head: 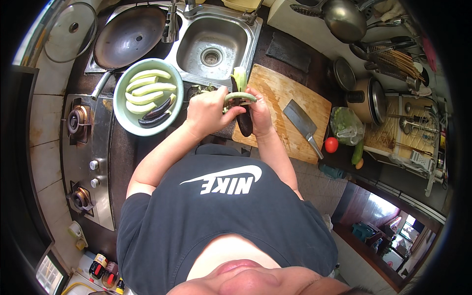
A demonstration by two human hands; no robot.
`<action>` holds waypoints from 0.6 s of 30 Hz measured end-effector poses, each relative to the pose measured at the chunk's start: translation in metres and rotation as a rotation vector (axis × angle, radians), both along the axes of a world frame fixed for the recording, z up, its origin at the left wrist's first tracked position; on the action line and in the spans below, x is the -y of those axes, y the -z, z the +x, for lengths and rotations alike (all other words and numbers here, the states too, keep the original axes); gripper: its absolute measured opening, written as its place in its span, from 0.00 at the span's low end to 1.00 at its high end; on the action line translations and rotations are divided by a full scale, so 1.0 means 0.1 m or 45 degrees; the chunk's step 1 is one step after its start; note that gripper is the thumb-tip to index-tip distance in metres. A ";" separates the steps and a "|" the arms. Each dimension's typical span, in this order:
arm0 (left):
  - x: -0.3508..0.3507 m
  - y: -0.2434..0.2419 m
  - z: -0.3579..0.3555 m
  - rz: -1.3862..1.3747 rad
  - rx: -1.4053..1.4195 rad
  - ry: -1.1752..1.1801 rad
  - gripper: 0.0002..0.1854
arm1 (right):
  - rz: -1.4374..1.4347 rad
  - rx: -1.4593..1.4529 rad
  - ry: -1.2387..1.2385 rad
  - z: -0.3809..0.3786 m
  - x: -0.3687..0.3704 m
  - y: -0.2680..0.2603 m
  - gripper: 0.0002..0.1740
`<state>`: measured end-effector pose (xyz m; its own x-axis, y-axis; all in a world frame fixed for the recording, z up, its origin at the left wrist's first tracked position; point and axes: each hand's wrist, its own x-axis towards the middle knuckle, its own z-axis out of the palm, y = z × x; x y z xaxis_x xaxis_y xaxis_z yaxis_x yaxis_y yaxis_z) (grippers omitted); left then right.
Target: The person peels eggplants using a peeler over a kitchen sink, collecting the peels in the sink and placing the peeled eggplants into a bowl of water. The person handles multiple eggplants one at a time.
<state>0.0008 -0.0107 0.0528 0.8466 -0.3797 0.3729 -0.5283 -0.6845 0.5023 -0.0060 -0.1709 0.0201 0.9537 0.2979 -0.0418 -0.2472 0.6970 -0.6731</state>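
Note:
A long dark purple eggplant (pixel 245 125), its far end (pixel 240 79) peeled to pale green, is held upright in my right hand (pixel 261 112). My left hand (pixel 208 110) grips what looks like a peeler with a curved pale green handle (pixel 239 96), lying across the eggplant. The blade is mostly hidden by the fingers. Left of the hands, a light green basin (pixel 121 112) holds several peeled eggplants (pixel 153 88) and two mostly dark ones (pixel 158 112). Peelings (pixel 201 89) lie on the counter just behind my left hand.
To the right, a wooden cutting board (pixel 273 96) bears a cleaver (pixel 300 118). Beyond are a tomato (pixel 331 145), a bagged green vegetable (pixel 346 123) and a pot (pixel 363 97). The steel sink (pixel 212 35) is ahead, a wok (pixel 129 37) at its left. A gas stove (pixel 90 147) stands left.

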 end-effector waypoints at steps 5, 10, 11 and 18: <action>-0.06 -0.04 0.03 -0.319 -0.250 -0.020 0.27 | 0.046 -0.093 -0.029 0.01 0.00 0.03 0.16; -0.06 0.04 0.06 -0.379 -0.388 -0.040 0.28 | -0.023 -0.204 0.036 0.00 -0.02 0.12 0.17; -0.06 0.10 0.07 -0.407 -0.381 -0.036 0.27 | -0.011 -0.246 0.024 0.02 -0.03 0.16 0.16; -0.29 0.83 0.21 -0.839 -0.847 -0.313 0.18 | -0.243 -0.527 0.117 0.01 0.06 0.55 0.18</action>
<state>0.0219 0.0184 -0.0298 0.9893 -0.0504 -0.1368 0.1233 -0.2120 0.9695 -0.0046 -0.1770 -0.0350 0.8672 0.1628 -0.4705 -0.4652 0.6020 -0.6490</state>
